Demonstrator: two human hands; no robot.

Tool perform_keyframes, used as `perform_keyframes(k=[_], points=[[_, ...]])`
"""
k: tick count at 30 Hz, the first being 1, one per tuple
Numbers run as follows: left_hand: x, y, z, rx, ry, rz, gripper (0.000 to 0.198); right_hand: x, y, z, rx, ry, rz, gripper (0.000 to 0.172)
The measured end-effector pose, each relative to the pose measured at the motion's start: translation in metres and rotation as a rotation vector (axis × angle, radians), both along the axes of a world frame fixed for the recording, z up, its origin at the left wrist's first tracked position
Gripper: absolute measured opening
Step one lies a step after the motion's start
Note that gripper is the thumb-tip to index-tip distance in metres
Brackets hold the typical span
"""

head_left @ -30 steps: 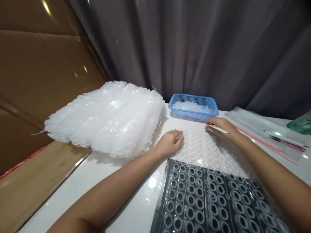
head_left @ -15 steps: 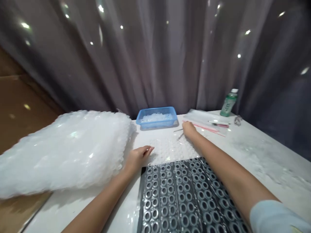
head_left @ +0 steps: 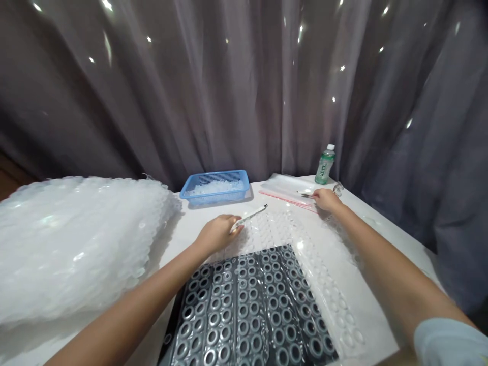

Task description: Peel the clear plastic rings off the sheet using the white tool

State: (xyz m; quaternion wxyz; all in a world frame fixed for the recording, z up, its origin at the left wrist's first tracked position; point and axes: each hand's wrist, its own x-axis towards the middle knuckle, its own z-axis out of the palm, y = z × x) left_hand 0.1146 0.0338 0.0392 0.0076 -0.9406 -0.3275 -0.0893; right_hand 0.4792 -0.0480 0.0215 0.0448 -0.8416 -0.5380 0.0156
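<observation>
My left hand (head_left: pixel 219 233) pinches a slender white tool (head_left: pixel 251 213) with a dark tip, angled up to the right. It hovers by the far edge of a black sheet (head_left: pixel 244 305) bearing rows of grey rings under shiny clear film. Farther right, my right hand (head_left: pixel 327 200) reaches over a clear plastic bag (head_left: pixel 284 184) with red edge lines. Its fingers are closed around the near end of a thin dark-tipped tool (head_left: pixel 306 195); the rest of that tool is hidden. Clear sheeting with round bumps (head_left: pixel 331 284) lies beside and beyond the black sheet.
A blue basket (head_left: pixel 214 199) with clear pieces in it stands at the back of the white table. Left is a large bulging pack of translucent white material (head_left: pixel 84 244). A green-labelled bottle (head_left: pixel 325 165) stands back right, near a small clear item (head_left: pixel 337 188). A grey curtain hangs behind.
My right hand has gone from beside the bag to the thin tool lying on it; the grey two-pronged tool it held no longer shows there. My left hand now holds the white tool. The view has turned right.
</observation>
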Motion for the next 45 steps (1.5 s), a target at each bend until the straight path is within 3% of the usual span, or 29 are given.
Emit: perform_keyframes(k=[3,5,7,11,15,22,28,31,33,38,41,43,45], points=[[0.033,0.026,-0.002,-0.048,0.060,0.089,0.041,0.013,0.016,-0.012,0.014,-0.020,-0.035,0.030],[0.046,0.038,-0.007,-0.079,0.088,0.114,0.032,0.021,0.028,-0.020,-0.020,-0.010,-0.029,0.031],[0.050,0.045,-0.012,-0.104,0.097,0.122,0.022,0.030,0.036,-0.027,-0.062,0.007,-0.010,0.030],[0.051,0.048,-0.018,-0.134,0.072,0.078,0.021,0.051,0.044,-0.035,-0.103,0.039,0.047,0.030],[0.066,0.056,-0.019,-0.139,0.001,0.032,0.026,0.067,0.052,-0.034,-0.113,0.082,0.100,0.023],[0.118,0.076,-0.031,-0.132,-0.070,0.066,0.028,0.066,0.054,-0.029,-0.084,0.055,0.175,0.014],[0.128,0.076,-0.033,-0.100,-0.063,0.079,0.028,0.062,0.050,-0.020,-0.142,0.022,0.166,0.009],[0.130,0.052,-0.022,-0.083,-0.056,-0.025,0.029,0.063,0.051,-0.015,-0.189,0.012,0.131,0.016],[0.131,0.019,-0.012,-0.097,-0.025,-0.149,0.026,0.062,0.051,-0.012,-0.206,0.007,0.114,0.023],[0.120,-0.115,-0.002,-0.103,0.097,-0.689,0.025,0.052,0.040,0.001,-0.128,-0.016,0.086,0.027],[0.109,-0.182,-0.006,-0.146,0.048,-0.871,0.024,0.041,0.026,0.015,0.029,-0.052,0.089,0.025],[0.103,-0.195,-0.008,-0.173,0.013,-0.883,0.024,0.031,0.011,0.026,0.158,-0.082,0.102,0.023],[0.092,-0.179,-0.005,-0.190,-0.019,-0.778,0.026,0.018,-0.011,0.035,0.278,-0.103,0.126,0.025]])
